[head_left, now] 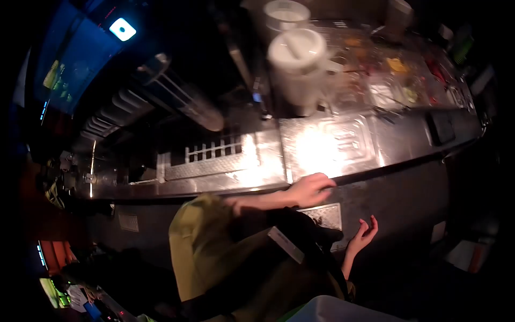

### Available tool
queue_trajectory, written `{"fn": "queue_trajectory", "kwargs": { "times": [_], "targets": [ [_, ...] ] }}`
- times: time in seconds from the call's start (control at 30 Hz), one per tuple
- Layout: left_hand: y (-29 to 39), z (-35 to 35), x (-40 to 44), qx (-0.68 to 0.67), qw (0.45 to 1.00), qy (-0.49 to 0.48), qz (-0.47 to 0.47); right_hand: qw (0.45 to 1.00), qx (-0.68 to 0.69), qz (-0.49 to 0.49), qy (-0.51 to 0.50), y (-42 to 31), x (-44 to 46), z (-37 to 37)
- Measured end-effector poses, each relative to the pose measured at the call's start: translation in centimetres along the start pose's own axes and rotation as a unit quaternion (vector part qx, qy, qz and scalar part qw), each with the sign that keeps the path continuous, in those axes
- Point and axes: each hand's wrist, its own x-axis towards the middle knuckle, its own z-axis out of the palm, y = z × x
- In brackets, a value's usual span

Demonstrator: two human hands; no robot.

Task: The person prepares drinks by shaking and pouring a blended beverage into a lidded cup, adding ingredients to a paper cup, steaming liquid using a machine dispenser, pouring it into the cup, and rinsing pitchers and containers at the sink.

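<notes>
Head view: we list two bare hands, one metal counter [230, 182] and its wares. Left hand [312, 189]: partly open, fingers loosely bent, nothing seen in its grip; near the counter's front edge, just below a rectangular metal panel with raised markings [351, 140]; whether it touches the edge, we cannot tell. Right hand [366, 232]: open, fingers spread and slightly curved, nothing seen in it; lower down, apart from the counter. The metal panel: set flat in the counter, beside a strong glare. White lidded container [298, 61]: one, upright, beyond the panel; we note a second white container [287, 15] behind it. Clear compartments of food [391, 80]: several, right of the containers, contents blurred. Slotted metal grate [214, 151]: one, in the counter, left of the panel.
</notes>
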Motion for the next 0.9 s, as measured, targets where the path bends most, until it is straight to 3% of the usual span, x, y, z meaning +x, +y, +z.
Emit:
{"fn": "queue_trajectory", "kwargs": {
  "times": [0.07,0.1,0.13,0.2,0.23,0.27,0.3,0.33,0.37,0.43,0.5,0.53,0.6,0.63,0.73,0.8,0.87,0.9],
  "targets": [
    [3.6,7.7,8.4,0.08,0.969,-0.211,0.102,0.999,0.003,0.007,0.037,-0.5,3.5,-6.9],
    [5.8,11.2,12.1,0.133,0.919,-0.357,0.1,0.999,-0.027,0.01,0.031,-0.7,4.8,-10.6],
    [7.7,15.3,15.8,0.153,0.876,-0.439,0.129,0.998,-0.025,0.026,0.055,-2.4,6.7,-13.4],
    [9.5,22.8,20.0,0.039,0.848,-0.51,0.141,0.99,-0.111,0.024,0.081,-0.3,9.4,-19.8],
    [8.2,28.9,21.6,-0.296,0.79,-0.534,-0.052,0.985,-0.103,0.083,0.11,-0.8,11.1,-22.6],
    [7.2,33.7,23.1,-0.569,0.616,-0.475,-0.268,0.979,-0.086,0.139,0.12,-1.1,13.7,-24.6],
    [8.6,35.8,24.6,-0.361,0.708,-0.593,-0.131,0.971,-0.108,0.147,0.155,0.2,16.4,-26.7],
    [10.1,36.9,27.1,-0.128,0.747,-0.652,0.028,0.967,-0.169,0.038,0.189,0.8,20.1,-28.2],
    [11.1,37.7,29.2,0.11,0.73,-0.649,0.186,0.959,-0.207,-0.017,0.192,1.9,23.0,-29.4],
    [11.1,44.0,32.4,0.188,0.729,-0.603,0.264,0.951,-0.227,-0.067,0.197,4.0,28.5,-33.7],
    [6.0,50.1,36.6,-0.126,0.797,-0.585,0.081,0.966,-0.165,-0.038,0.197,7.6,35.2,-34.7],
    [7.1,50.8,41.1,-0.226,0.764,-0.587,-0.142,0.968,-0.155,-0.026,0.196,8.0,39.4,-34.9],
    [4.9,54.3,46.5,-0.001,0.885,-0.464,-0.03,0.972,-0.138,0.004,0.193,7.9,47.1,-35.3],
    [5.0,55.1,50.0,0.092,0.877,-0.461,0.095,0.979,-0.103,-0.001,0.174,8.4,51.2,-36.1],
    [6.9,56.3,62.2,-0.006,0.806,-0.573,0.15,0.973,-0.164,-0.084,0.142,8.8,64.3,-39.7],
    [12.0,53.6,70.5,-0.039,0.817,-0.566,0.105,0.976,-0.148,-0.024,0.16,10.0,71.9,-41.9],
    [11.9,54.4,76.8,-0.054,0.882,-0.445,0.145,0.973,-0.123,0.0,0.195,11.2,79.0,-43.3],
    [12.4,54.3,79.4,-0.08,0.891,-0.437,0.094,0.973,-0.122,0.0,0.194,12.6,81.8,-44.2]
  ]
}}
